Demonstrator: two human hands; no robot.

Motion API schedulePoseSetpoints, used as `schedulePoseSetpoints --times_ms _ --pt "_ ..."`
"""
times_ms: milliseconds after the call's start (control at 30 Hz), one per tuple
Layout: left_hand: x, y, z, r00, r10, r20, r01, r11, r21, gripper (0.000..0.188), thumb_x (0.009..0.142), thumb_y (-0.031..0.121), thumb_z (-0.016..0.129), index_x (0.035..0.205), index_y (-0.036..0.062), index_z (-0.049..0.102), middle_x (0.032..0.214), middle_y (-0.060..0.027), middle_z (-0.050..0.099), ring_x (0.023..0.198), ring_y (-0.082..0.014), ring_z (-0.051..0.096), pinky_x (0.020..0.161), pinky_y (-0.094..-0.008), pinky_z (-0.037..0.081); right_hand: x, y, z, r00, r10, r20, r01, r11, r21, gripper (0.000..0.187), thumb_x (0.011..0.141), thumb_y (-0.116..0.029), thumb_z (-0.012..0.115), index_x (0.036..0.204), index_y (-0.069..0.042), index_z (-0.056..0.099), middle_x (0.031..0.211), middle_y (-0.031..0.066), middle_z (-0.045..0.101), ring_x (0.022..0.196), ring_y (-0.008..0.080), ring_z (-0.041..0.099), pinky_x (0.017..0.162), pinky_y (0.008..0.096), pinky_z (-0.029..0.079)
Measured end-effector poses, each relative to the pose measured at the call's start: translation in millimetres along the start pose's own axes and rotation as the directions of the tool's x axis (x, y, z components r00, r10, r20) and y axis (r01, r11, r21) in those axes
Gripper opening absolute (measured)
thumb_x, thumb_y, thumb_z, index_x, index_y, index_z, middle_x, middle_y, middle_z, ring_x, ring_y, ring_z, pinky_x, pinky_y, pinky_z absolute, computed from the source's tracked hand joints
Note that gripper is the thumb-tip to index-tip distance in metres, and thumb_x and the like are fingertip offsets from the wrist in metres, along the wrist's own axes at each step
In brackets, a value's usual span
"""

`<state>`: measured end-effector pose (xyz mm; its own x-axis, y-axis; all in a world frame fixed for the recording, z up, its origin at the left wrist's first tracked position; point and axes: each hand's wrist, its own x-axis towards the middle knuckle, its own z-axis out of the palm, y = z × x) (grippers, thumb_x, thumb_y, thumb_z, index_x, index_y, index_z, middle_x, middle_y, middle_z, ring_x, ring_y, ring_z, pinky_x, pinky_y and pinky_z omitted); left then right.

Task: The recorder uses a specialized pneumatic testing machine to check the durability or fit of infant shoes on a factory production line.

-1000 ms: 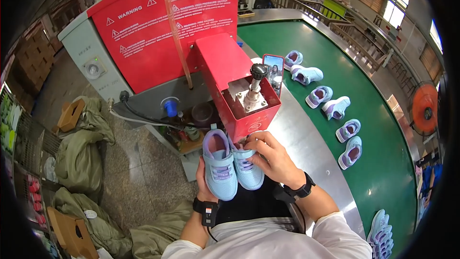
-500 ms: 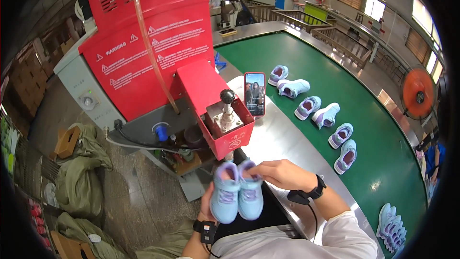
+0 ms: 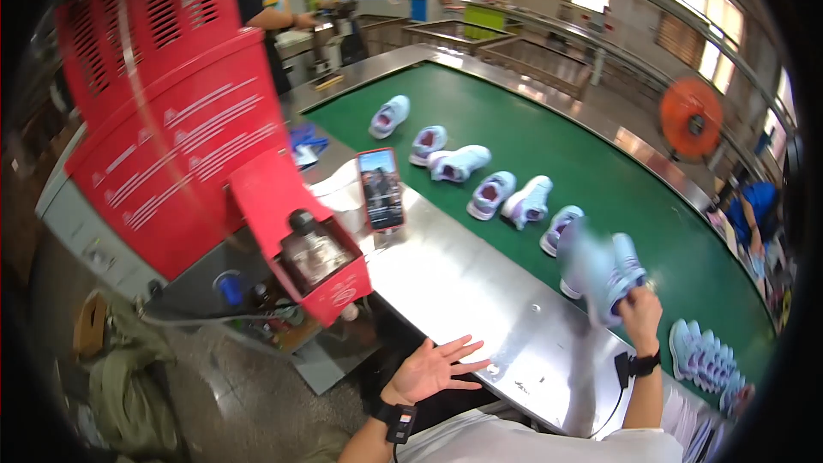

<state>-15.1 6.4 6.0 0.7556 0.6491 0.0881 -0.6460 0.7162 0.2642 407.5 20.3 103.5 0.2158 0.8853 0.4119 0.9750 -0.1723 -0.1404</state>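
My right hand [image 3: 639, 315] is closed on a pair of light-blue children's sneakers [image 3: 627, 270] with lilac trim, held by their heel ends at the near edge of the green belt [image 3: 677, 244]. The sneakers are partly smeared by motion and overlap one standing behind them. My left hand [image 3: 433, 371], palm up with fingers spread, holds nothing over the near edge of the metal table [image 3: 437, 261]. Several matching sneakers lie along the belt, among them a single sneaker [image 3: 390, 117] at its far end. More stand in a tight row [image 3: 703, 356] at the lower right.
At my left stands a red and grey machine [image 3: 184, 120] with a red box-shaped head [image 3: 317, 261]. A phone [image 3: 381, 189] leans upright on the metal table. Beyond the belt are an orange fan [image 3: 691, 118], a person in blue [image 3: 754, 214] and another person's arm [image 3: 279, 19].
The pair of sneakers has left my left hand and moved right to the belt in my right hand. My left hand has opened. The view has swung right; another sneaker shows at the belt's far end.
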Motion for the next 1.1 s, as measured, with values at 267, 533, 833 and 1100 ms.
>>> schedulePoseSetpoints --times_ms 267,533,833,1100 --pt "3.9 -4.5 -4.4 0.987 0.008 -0.163 0.015 0.99 0.142 0.071 0.098 0.048 0.038 0.148 -0.0011 0.023 0.151 -0.0233 0.027 0.139 -0.0414 0.029 0.111 -0.0556 0.028 -7.5 87.1 39.1 0.966 0.163 -0.199 -0.158 0.987 0.041 0.014 0.084 -0.016 0.062 0.089 -0.003 0.06 0.086 0.0147 0.062 0.079 0.0342 0.061 0.068 0.0424 0.048" --pt "-10.0 -16.5 8.4 0.977 0.077 -0.198 -0.044 0.985 0.169 0.063 0.101 0.04 0.037 0.145 -0.0037 0.026 0.15 -0.0222 0.032 0.137 -0.0343 0.036 0.113 -0.0475 0.03 32.3 -46.8 90.7 0.975 -0.16 0.154 0.17 0.984 -0.055 0.052 0.07 -0.014 0.072 0.117 -0.007 0.049 0.082 0.0164 0.062 0.077 0.0346 0.063 0.065 0.0463 0.049" --pt "-36.2 -18.2 5.0 0.973 0.139 -0.184 -0.117 0.985 0.127 0.061 0.101 0.039 0.038 0.145 -0.0012 0.028 0.149 -0.0192 0.034 0.136 -0.0313 0.037 0.112 -0.0452 0.031 77.1 -36.9 124.9 0.98 -0.145 0.138 0.144 0.989 0.017 0.059 0.074 -0.009 0.069 0.129 -0.014 0.049 0.098 0.0206 0.057 0.087 0.0384 0.061 0.075 0.0454 0.051" --pt "-25.7 -19.0 5.2 0.973 0.104 -0.207 -0.079 0.988 0.13 0.059 0.101 0.037 0.038 0.145 -0.0012 0.028 0.148 -0.0186 0.036 0.135 -0.0295 0.039 0.112 -0.044 0.032 58.9 -25.8 72.6 0.902 -0.169 0.398 0.125 0.983 0.134 0.047 0.067 -0.035 0.078 0.101 -0.004 0.066 0.1 0.0201 0.059 0.096 0.0374 0.06 0.083 0.0432 0.05"
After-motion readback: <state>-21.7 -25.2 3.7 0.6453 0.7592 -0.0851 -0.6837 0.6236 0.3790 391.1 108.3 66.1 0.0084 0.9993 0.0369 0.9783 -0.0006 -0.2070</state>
